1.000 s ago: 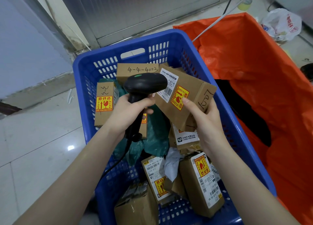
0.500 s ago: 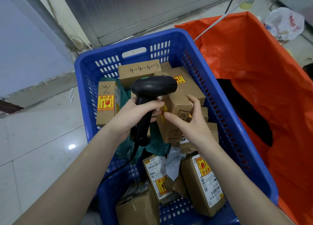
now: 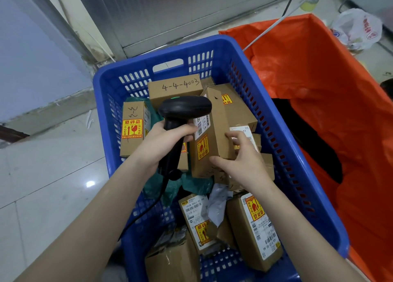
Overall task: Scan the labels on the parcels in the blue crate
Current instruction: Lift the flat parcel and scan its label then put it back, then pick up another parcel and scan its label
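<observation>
- A second earlier the right hand [image 3: 244, 164] had held a parcel tilted with its label under the scanner [image 3: 182, 120]; that one had since gone back into the blue crate [image 3: 276, 133].
- Now a different upright parcel [image 3: 210, 137] stood between the hands, its barcode label facing the scanner head, so I judged another scan was about to happen.
- The right grip was clamped on that parcel: thumb at its lower edge, fingers wrapped over its right face, wrist bent inward.
- The left hand [image 3: 168, 139] was closed round the scanner's handle, forearm reaching in from the lower left, cable trailing below.
- More parcels lay loose in the crate, nearer the person, with labels showing.
</observation>
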A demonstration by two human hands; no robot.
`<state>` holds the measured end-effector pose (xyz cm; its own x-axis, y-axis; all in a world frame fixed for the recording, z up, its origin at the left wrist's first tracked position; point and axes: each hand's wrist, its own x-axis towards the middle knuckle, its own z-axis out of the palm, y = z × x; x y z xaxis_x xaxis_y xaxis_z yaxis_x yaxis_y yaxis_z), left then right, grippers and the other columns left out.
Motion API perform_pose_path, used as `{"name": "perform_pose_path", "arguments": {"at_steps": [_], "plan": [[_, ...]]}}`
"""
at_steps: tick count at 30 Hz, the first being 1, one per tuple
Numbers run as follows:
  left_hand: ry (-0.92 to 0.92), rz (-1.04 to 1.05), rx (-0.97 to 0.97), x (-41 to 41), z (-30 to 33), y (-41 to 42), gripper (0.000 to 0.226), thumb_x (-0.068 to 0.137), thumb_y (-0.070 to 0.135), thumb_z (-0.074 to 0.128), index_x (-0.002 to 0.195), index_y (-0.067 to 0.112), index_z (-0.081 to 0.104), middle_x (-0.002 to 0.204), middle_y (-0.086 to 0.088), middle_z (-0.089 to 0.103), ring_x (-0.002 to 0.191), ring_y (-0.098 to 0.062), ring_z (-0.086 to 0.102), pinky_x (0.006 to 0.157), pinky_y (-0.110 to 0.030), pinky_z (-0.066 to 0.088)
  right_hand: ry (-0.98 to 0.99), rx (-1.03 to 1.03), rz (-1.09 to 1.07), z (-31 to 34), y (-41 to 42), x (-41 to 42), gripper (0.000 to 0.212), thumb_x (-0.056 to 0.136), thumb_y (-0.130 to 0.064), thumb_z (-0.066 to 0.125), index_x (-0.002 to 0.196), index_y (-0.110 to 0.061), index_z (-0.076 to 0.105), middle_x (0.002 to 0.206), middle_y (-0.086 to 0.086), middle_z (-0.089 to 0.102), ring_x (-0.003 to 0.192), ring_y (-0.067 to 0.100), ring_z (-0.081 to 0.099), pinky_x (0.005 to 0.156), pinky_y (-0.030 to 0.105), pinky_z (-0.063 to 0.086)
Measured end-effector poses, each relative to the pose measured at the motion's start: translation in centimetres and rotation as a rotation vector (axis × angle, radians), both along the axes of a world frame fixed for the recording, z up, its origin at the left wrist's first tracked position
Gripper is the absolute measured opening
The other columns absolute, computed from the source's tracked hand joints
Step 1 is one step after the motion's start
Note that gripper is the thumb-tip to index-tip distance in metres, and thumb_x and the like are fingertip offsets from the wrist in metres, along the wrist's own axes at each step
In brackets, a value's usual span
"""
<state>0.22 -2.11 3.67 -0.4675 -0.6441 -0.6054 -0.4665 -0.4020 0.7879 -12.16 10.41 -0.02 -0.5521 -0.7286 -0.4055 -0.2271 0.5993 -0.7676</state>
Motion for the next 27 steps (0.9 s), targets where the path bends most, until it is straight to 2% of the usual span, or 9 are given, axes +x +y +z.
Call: {"name": "perform_pose_path", "arguments": {"at_steps": [2, 7, 13, 17, 21, 25, 27], "plan": [[-0.025, 0.026, -0.025, 0.1, -0.1, -0.1, 0.015, 0.08, 0.03, 0.072, 0.094, 0.025, 0.067, 0.108, -0.004, 0.071, 0.105, -0.019, 0.065, 0.101, -0.047, 0.046, 0.02, 0.011, 0.023, -0.2, 0.0, 0.2, 0.066, 0.074, -0.03, 0.076, 0.129, -0.025, 0.039, 0.125, 0.0, 0.045, 0.115, 0.016, 0.046, 0.089, 0.031, 0.047], [-0.06, 0.069, -0.044, 0.4, -0.2, -0.4, 0.012, 0.08, 0.03, 0.071, 0.089, 0.025, 0.064, 0.112, -0.009, 0.067, 0.108, -0.022, 0.06, 0.101, -0.049, 0.045, 0.086, 0.044, 0.078, -0.4, 0.0, 0.4, 0.064, 0.075, -0.031, 0.075, 0.128, -0.025, 0.039, 0.127, 0.0, 0.043, 0.119, 0.017, 0.041, 0.092, 0.033, 0.044], [-0.062, 0.076, -0.042, 0.8, -0.1, -0.7, 0.011, 0.081, 0.03, 0.07, 0.089, 0.026, 0.064, 0.108, -0.005, 0.066, 0.11, -0.023, 0.058, 0.102, -0.049, 0.043, 0.1, 0.058, 0.09, -0.4, -0.2, 0.4, 0.065, 0.075, -0.033, 0.074, 0.129, -0.025, 0.039, 0.13, 0.002, 0.042, 0.122, 0.018, 0.04, 0.094, 0.034, 0.042], [-0.073, 0.085, -0.046, 1.2, -0.3, -0.9, 0.008, 0.082, 0.03, 0.069, 0.084, 0.024, 0.065, 0.099, -0.003, 0.065, 0.105, -0.023, 0.058, 0.097, -0.044, 0.044, 0.109, 0.064, 0.067, -0.4, -0.4, 0.4, 0.064, 0.073, -0.038, 0.074, 0.127, -0.028, 0.04, 0.13, 0.002, 0.041, 0.124, 0.02, 0.038, 0.097, 0.037, 0.042], [-0.077, 0.094, -0.063, 1.7, -0.9, -1.3, 0.026, 0.078, 0.032, 0.07, 0.1, 0.018, 0.067, 0.098, -0.002, 0.064, 0.103, -0.023, 0.058, 0.092, -0.042, 0.045, 0.164, -0.023, 0.018, 0.4, -0.8, 0.7, 0.054, 0.079, -0.033, 0.07, 0.126, -0.027, 0.045, 0.126, -0.003, 0.038, 0.125, 0.014, 0.032, 0.088, 0.023, 0.029], [-0.07, 0.109, -0.042, 2.5, -1.7, -1.8, 0.033, 0.077, 0.032, 0.07, 0.107, 0.017, 0.065, 0.096, 0.001, 0.063, 0.102, -0.021, 0.057, 0.088, -0.039, 0.045, 0.112, -0.205, -0.015, 1.2, -1.5, 1.7, 0.036, 0.083, -0.022, 0.066, 0.116, -0.028, 0.051, 0.117, -0.01, 0.04, 0.112, 0.001, 0.038, 0.079, -0.001, 0.03], [-0.076, 0.124, -0.022, 2.9, -1.9, -2.0, 0.038, 0.075, 0.034, 0.071, 0.11, 0.019, 0.065, 0.104, 0.0, 0.065, 0.106, -0.021, 0.057, 0.092, -0.041, 0.045, 0.07, -0.245, 0.006, 1.2, -1.9, 2.4, 0.035, 0.085, -0.019, 0.063, 0.117, -0.028, 0.053, 0.119, -0.01, 0.043, 0.112, -0.002, 0.041, 0.084, 0.001, 0.031]]}}
